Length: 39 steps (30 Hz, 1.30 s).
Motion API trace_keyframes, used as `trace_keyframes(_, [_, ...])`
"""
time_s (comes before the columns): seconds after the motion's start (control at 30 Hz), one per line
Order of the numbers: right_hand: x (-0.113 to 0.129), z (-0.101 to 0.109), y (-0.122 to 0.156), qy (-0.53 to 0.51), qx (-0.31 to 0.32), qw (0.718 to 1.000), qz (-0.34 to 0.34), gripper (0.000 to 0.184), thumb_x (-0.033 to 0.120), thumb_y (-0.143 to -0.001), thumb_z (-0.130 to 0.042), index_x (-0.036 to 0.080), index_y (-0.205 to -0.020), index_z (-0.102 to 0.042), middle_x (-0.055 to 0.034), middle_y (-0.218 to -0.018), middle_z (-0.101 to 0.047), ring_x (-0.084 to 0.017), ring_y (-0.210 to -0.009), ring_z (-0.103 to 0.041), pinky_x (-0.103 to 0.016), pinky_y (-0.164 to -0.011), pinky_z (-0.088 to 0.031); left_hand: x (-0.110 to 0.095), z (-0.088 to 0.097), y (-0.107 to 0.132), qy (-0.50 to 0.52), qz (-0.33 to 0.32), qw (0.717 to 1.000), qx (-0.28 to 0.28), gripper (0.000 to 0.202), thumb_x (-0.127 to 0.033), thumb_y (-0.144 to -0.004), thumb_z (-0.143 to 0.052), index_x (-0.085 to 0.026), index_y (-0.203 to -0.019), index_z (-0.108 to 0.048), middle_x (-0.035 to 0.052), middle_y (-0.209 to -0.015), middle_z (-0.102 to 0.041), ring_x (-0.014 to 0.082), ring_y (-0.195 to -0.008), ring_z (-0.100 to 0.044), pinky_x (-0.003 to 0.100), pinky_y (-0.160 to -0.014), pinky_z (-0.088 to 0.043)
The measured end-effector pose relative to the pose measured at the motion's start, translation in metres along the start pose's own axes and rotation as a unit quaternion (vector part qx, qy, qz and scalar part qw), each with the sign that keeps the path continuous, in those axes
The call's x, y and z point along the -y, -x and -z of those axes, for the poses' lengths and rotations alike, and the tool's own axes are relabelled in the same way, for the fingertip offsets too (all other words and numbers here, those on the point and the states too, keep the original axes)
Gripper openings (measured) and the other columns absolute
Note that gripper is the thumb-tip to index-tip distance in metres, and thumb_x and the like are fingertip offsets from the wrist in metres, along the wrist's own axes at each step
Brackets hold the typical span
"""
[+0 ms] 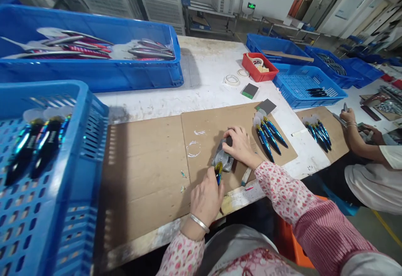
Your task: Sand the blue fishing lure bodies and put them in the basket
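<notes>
Several dark lures lie in the near-left blue basket, clear lips toward the far end, probably so their bodies line up; beyond it a long blue crate holds silver-and-pink pieces. Right of these, on cardboard that I take to shield the bench, my left hand has thumb and fingers closed round one blue-and-black lure, its clear lip over a grey block; the low grip seems meant to leave that lip exposed. My right hand curls narrowly over a dark piece above the block; how hard it presses I cannot tell. A handled tool lies by my right wrist, likely for easy reach. Farther right, three lures sit side by side, perhaps to spare their finish.
</notes>
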State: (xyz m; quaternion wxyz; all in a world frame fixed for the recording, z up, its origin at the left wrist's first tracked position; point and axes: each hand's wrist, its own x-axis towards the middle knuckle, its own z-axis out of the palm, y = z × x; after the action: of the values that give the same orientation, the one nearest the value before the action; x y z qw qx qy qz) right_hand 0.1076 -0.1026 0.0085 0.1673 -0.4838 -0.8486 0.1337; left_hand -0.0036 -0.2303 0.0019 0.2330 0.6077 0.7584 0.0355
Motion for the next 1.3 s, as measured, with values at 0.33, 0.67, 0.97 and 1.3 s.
trace_keyframes(0.33, [0.0007,0.0038,-0.0051,0.011,0.013,1.000,0.005,0.018,0.027,-0.079,-0.061,0.022,-0.097,-0.060,-0.0070,-0.121,-0.054,-0.027,-0.114,-0.043,-0.041,-0.091,-0.036,0.0014,0.0005,0.0002,-0.003,-0.003,1.000,0.000,0.031,-0.030,-0.094,-0.035,-0.016,-0.121,-0.039,0.0106,-0.097,-0.070,0.0255,-0.085,-0.070,0.032,-0.064,-0.044])
trace_keyframes(0.67, [-0.0056,0.0021,-0.0023,-0.017,0.016,0.999,0.043,0.019,0.025,-0.078,-0.062,0.023,-0.097,-0.060,-0.0053,-0.122,-0.054,-0.025,-0.118,-0.042,-0.039,-0.093,-0.036,0.0018,0.0012,-0.0005,0.002,-0.010,1.000,-0.012,0.028,-0.029,-0.094,-0.035,-0.017,-0.119,-0.041,0.0104,-0.097,-0.070,0.0235,-0.085,-0.070,0.031,-0.064,-0.044])
trace_keyframes(0.97, [-0.0044,0.0071,-0.0046,0.005,0.031,0.995,0.094,0.019,0.026,-0.079,-0.061,0.022,-0.098,-0.061,-0.0070,-0.122,-0.055,-0.027,-0.120,-0.039,-0.041,-0.095,-0.034,0.0020,0.0030,0.0009,0.007,-0.010,1.000,-0.007,0.031,-0.028,-0.092,-0.038,-0.016,-0.121,-0.040,0.0098,-0.096,-0.070,0.0252,-0.084,-0.069,0.033,-0.065,-0.045])
trace_keyframes(1.3, [-0.0065,0.0082,-0.0043,0.006,0.041,0.992,0.121,0.020,0.026,-0.079,-0.062,0.022,-0.098,-0.060,-0.0072,-0.122,-0.054,-0.027,-0.117,-0.041,-0.040,-0.095,-0.032,0.0021,0.0028,0.0003,0.010,-0.004,1.000,0.000,0.033,-0.029,-0.093,-0.037,-0.016,-0.124,-0.039,0.0114,-0.098,-0.070,0.0237,-0.086,-0.069,0.031,-0.067,-0.045])
